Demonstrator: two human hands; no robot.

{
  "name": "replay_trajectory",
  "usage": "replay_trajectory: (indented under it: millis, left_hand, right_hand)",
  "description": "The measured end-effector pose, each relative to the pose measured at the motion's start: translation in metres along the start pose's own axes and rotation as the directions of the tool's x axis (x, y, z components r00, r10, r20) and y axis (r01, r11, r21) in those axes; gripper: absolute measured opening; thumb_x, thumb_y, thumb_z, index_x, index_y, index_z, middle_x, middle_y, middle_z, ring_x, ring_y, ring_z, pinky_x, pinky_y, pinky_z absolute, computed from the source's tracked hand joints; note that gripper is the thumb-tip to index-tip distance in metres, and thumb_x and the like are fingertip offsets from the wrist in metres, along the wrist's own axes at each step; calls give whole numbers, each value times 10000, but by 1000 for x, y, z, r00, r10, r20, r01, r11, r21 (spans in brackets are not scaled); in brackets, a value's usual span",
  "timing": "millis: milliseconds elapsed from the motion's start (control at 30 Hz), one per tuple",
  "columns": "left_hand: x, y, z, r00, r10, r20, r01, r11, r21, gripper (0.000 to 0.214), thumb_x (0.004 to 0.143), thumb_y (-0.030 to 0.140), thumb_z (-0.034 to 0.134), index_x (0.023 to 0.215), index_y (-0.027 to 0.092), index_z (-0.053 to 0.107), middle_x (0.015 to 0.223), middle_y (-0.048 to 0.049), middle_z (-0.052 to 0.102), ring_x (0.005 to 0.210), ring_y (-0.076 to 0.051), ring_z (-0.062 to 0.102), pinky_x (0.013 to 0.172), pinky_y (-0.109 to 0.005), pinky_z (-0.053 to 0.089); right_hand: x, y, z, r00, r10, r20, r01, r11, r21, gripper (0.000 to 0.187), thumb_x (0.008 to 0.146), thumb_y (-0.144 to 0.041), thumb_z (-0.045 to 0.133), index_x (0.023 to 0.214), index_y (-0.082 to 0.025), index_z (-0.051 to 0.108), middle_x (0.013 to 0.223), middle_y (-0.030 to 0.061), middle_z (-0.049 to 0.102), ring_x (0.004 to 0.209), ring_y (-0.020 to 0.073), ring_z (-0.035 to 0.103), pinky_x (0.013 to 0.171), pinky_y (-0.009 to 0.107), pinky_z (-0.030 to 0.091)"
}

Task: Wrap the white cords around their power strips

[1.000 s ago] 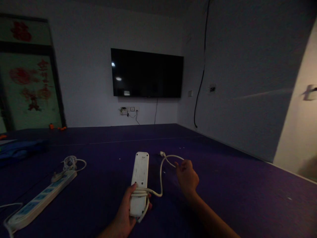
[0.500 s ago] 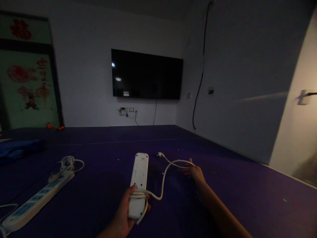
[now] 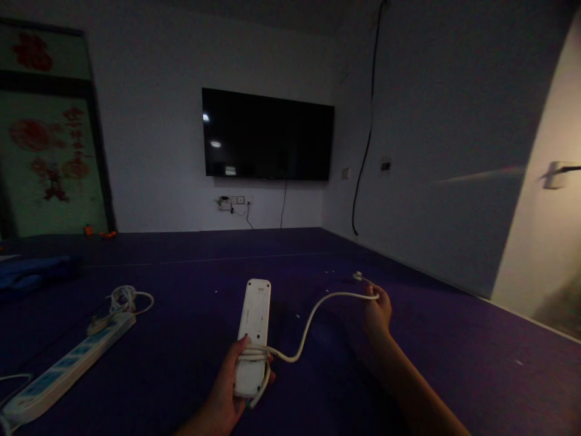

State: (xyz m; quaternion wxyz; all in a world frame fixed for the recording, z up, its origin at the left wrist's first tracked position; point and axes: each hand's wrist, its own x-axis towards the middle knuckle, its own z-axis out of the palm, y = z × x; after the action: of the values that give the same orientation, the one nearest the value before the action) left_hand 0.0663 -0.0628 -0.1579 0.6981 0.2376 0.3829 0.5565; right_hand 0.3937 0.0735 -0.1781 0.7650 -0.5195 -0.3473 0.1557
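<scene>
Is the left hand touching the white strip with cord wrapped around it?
Touching. The head view shows the left hand wrapped around the lower part of the power strip, with no gap between them.

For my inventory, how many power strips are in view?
2. One power strip is in the left hand; the other strip lies on the purple surface at the left.

A large black television (image 3: 267, 136) hangs on the far wall (image 3: 154, 133), lights reflected in its screen, with a row of sockets (image 3: 233, 200) and thin wires below it. On the right-hand wall a black cable (image 3: 363, 160) dangles near a small wall box (image 3: 385, 165). At far left, red characters mark a greenish door (image 3: 49, 157), with small orange objects (image 3: 108, 235) near its foot and blue cloth (image 3: 36, 272) lying on the purple surface (image 3: 181, 290).
</scene>
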Motion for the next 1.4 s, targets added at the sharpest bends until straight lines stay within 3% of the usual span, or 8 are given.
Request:
replay_trajectory:
  millis: [333,567,633,700,800,867,1233,1400]
  left_hand:
    - [1,0,1,999,1,-32,-3,997,-80,305,768,359,568,832,62,595,623,-121,696,503,-192,632,529,-331,545]
    - [2,-3,0,1000,-5,0,5,998,-65,320,760,379,573,797,63,607,609,-120,694,473,-206,632,479,-308,524]
    - [3,-4,-1,1000,-7,6,7,997,-78,316,757,371,578,787,58,613,607,-120,692,477,-205,634,483,-304,524]
    - [4,-4,-2,1000,-4,-12,3,996,-94,297,752,358,589,779,63,613,606,-113,691,483,-203,636,494,-304,528]
    - [7,-5,-4,1000,9,-29,-12,993,-117,265,742,336,608,822,83,611,635,-94,700,516,-204,649,533,-317,536]
    - [9,-6,-5,999,27,-23,-30,991,-130,272,745,335,609,861,90,610,629,-78,698,544,-202,657,556,-311,536]
    - [3,-1,0,999,-5,-40,3,998,-57,365,774,389,561,947,71,611,650,-101,704,529,-209,656,476,-290,517]
    - [1,-1,-1,1000,4,22,-3,999,-49,435,784,423,538,989,45,605,611,-106,692,482,-208,637,424,-280,494]
  right_hand:
    - [14,-2,-33,977,180,-112,-203,946,-252,390,639,-155,457,986,-83,622,600,19,578,533,152,550,535,265,447]
    - [-26,-49,-6,987,-141,-72,67,785,-615,353,783,-316,434,1051,-165,608,799,95,635,732,237,571,660,328,388]
    - [-58,-68,14,920,-320,225,390,692,-607,383,841,-403,356,892,-150,639,723,89,626,665,209,560,613,289,362]
    - [-96,-85,33,742,-387,548,640,652,-406,448,874,-430,296,750,-158,630,678,73,618,630,173,554,595,256,344]
    - [-150,-102,51,402,-289,869,763,630,-144,423,885,-423,327,674,-181,601,639,33,610,599,135,545,544,226,303]
    - [-174,-106,57,284,-197,938,718,692,-73,387,876,-408,373,656,-181,595,612,16,608,551,117,530,507,215,286]
    - [-176,-77,64,373,-80,924,313,949,-44,466,828,-511,430,595,-132,570,553,4,543,505,95,442,463,194,294]
    - [-179,-70,63,277,-41,960,95,995,15,542,806,-598,404,600,-127,575,536,-7,514,490,91,418,455,201,291]
